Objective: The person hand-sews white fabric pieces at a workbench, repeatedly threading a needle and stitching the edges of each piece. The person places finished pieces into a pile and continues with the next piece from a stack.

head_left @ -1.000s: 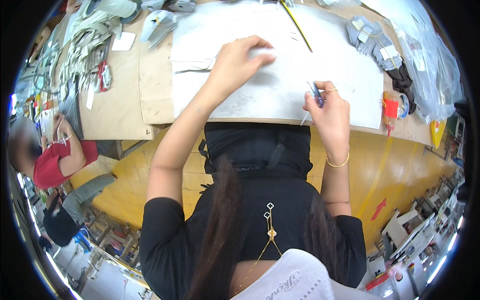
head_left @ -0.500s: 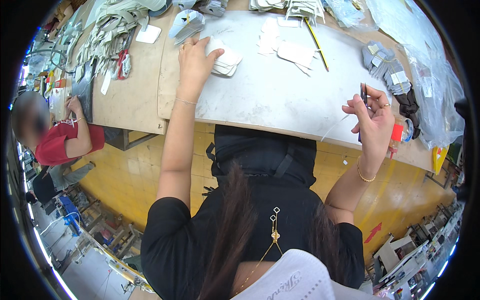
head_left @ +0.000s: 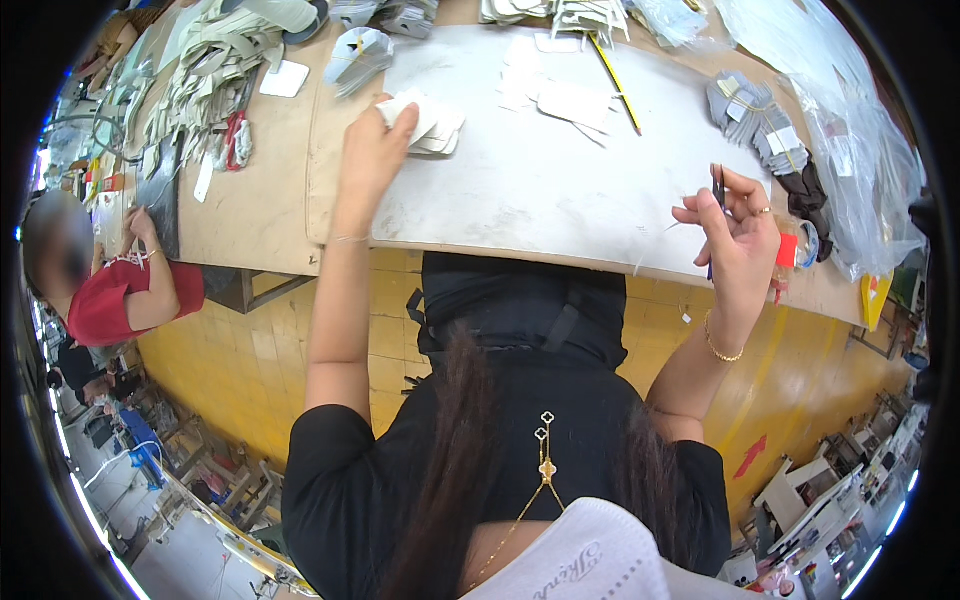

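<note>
At the left of the grey-white work sheet, my left hand (head_left: 376,150) pinches a white flat piece (head_left: 408,103) between thumb and fingers. More white pieces with rounded corners (head_left: 442,135) lie fanned just beside it. Over the table's right front edge, my right hand (head_left: 738,235) is closed around small dark thread snips (head_left: 718,188), whose slim tip points up. A thin pale thread hangs near its fingers. Further right along the sheet are more white flat pieces (head_left: 575,103), below a yellow pencil (head_left: 618,85).
Bundled grey pieces (head_left: 757,120) and clear plastic bags (head_left: 850,170) crowd the table's right. Banded pieces (head_left: 358,58) stand at the back left, near a large heap of pale strips (head_left: 215,75) and red-handled scissors (head_left: 237,140). A person in red (head_left: 130,295) works at the far left.
My left hand has closed from a spread grip over the pile to a pinch on a white piece, lifting it slightly. The right hand keeps the snips, nearly in place. The view has shifted slightly.
</note>
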Available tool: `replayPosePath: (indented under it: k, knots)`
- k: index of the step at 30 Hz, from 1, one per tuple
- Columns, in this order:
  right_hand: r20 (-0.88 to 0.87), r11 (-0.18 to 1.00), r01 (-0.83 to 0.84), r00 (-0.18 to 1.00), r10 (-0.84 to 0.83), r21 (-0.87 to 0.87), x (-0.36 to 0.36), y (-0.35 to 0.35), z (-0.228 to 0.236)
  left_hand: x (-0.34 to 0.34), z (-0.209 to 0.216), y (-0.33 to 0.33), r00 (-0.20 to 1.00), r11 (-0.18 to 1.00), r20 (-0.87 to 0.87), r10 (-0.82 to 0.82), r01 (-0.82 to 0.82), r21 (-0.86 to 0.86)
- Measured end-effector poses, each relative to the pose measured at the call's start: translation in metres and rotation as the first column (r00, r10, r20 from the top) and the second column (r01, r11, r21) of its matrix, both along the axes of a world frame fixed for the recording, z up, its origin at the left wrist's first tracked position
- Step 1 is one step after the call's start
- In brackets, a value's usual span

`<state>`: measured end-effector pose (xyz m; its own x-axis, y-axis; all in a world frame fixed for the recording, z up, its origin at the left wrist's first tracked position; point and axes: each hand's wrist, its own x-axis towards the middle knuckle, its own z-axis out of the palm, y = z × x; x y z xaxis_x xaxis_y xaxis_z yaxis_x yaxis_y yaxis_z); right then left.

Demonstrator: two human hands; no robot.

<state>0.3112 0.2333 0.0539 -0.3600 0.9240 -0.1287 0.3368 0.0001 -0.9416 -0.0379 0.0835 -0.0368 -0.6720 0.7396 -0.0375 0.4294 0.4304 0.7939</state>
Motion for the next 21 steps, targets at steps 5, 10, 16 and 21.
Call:
replayPosePath:
  k: [5,10,16,21]
  knots:
    - [-0.161,0.977,-0.211,0.966,0.205,-0.021,-0.017,0.009,0.007,0.038,0.030,-0.017,0.935,0.983,0.315,-0.165,0.182,-0.027]
    - [-0.330,0.839,-0.527,0.823,0.463,-0.138,-0.065,0.020,-0.015,0.111,0.014,0.001,0.853,0.935,-0.414,-0.317,0.353,0.013]
    - [-0.405,0.688,-0.700,0.695,0.594,-0.191,-0.105,0.010,-0.042,0.134,0.009,0.006,0.774,0.930,0.534,-0.342,0.196,0.311]
    - [-0.252,0.903,-0.381,0.910,0.329,-0.199,-0.092,0.009,-0.044,0.141,0.014,0.001,0.809,0.942,0.521,-0.272,0.112,0.318]
